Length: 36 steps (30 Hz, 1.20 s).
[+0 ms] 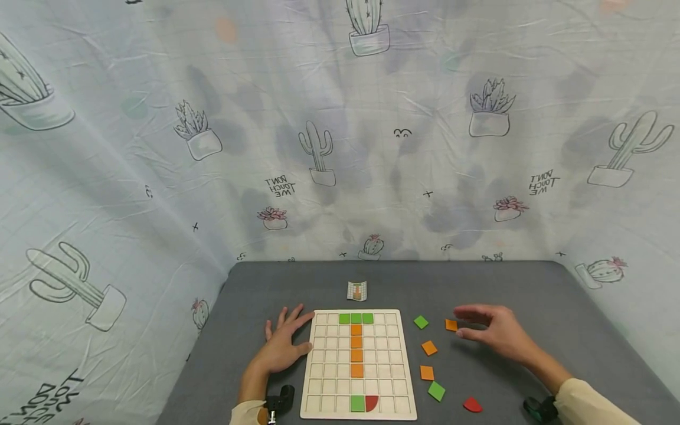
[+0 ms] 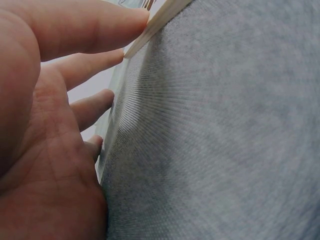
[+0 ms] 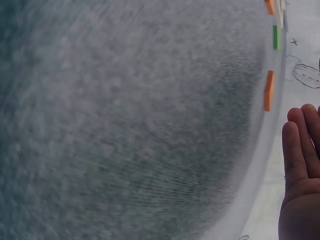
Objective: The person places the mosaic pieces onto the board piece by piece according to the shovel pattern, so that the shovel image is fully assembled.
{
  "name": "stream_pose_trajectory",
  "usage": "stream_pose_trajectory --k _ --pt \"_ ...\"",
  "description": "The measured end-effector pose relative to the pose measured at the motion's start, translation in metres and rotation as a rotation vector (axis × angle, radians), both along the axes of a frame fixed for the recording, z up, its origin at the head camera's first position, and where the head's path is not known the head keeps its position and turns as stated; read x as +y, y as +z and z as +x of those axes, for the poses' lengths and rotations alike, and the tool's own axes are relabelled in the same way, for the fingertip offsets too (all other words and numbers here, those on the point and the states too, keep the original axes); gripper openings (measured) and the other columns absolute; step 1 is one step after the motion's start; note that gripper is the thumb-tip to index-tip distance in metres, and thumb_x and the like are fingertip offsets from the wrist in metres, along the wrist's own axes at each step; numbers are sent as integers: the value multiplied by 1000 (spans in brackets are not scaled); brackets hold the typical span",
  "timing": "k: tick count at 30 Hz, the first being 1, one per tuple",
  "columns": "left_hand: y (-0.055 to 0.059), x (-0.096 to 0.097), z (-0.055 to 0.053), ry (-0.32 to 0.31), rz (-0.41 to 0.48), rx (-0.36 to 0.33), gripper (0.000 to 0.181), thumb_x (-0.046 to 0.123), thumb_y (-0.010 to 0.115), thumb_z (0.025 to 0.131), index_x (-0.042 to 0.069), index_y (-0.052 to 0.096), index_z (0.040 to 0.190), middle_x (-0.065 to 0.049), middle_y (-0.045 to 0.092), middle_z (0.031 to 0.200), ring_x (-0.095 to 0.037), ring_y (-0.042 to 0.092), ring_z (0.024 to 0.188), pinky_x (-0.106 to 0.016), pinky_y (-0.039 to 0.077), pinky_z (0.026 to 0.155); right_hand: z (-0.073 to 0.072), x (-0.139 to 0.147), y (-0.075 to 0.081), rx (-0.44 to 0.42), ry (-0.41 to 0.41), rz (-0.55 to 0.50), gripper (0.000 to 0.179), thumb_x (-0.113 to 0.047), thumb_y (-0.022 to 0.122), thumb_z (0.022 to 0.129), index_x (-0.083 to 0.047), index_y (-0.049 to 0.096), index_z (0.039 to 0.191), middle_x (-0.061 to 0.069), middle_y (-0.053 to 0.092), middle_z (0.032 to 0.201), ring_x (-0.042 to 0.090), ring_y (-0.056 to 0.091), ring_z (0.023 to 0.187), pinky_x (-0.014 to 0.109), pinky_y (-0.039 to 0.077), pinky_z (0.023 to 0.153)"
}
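A pale wooden grid board (image 1: 324, 372) lies on the grey table. Set into it are a row of green tiles, a column of orange tiles, and near the bottom a green square (image 1: 358, 404) beside a red quarter-round piece (image 1: 371, 403). My left hand (image 1: 281, 348) rests at the board's left side, thumb and index finger touching its edge, fingers spread; the left wrist view shows this contact too. My right hand (image 1: 499, 333), fingers and thumb apart, hovers just right of a loose orange square tile (image 1: 451, 324). In the right wrist view that hand's straight fingers (image 3: 295, 150) hold nothing.
Right of the board lie loose green tiles (image 1: 421, 321) (image 1: 436, 391), orange tiles (image 1: 429, 347) (image 1: 427, 372) and a red quarter-round piece (image 1: 472, 404). Behind the board lies a small pattern card (image 1: 357, 291). A cactus-print curtain (image 1: 393, 224) stands around the table (image 1: 297, 283).
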<state>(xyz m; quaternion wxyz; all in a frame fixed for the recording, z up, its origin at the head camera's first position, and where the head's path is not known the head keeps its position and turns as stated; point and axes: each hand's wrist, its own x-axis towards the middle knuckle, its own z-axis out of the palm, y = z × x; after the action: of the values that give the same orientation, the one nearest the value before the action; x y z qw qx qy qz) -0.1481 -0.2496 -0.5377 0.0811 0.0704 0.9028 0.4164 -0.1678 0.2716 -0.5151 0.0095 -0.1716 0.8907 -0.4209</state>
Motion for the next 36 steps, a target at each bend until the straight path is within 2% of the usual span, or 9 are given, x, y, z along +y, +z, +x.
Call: stream_pose_trajectory --k 9,21,36 --pt "-1 0 0 -4 -5 -1 71 8 81 93 17 59 160 -21 32 179 -54 2 168 -80 -15 122 -8 -2 -10 21 13 60 46 -28 93 89 -8 79 129 4 83 122 13 80 109 29 65 90" --pt "1 0 0 -9 3 3 71 8 81 93 16 59 160 -22 31 178 -55 1 168 -81 -16 122 -12 -3 -19 65 -17 101 37 -24 94 88 -12 83 122 -3 84 115 8 79 104 26 64 87" --pt "4 -1 2 -18 14 13 71 10 82 93 16 59 160 -23 30 179 -55 0 168 -81 -17 122 -9 -8 -18 103 -36 139 34 -15 93 87 -14 83 120 -2 84 114 10 80 103 26 64 86"
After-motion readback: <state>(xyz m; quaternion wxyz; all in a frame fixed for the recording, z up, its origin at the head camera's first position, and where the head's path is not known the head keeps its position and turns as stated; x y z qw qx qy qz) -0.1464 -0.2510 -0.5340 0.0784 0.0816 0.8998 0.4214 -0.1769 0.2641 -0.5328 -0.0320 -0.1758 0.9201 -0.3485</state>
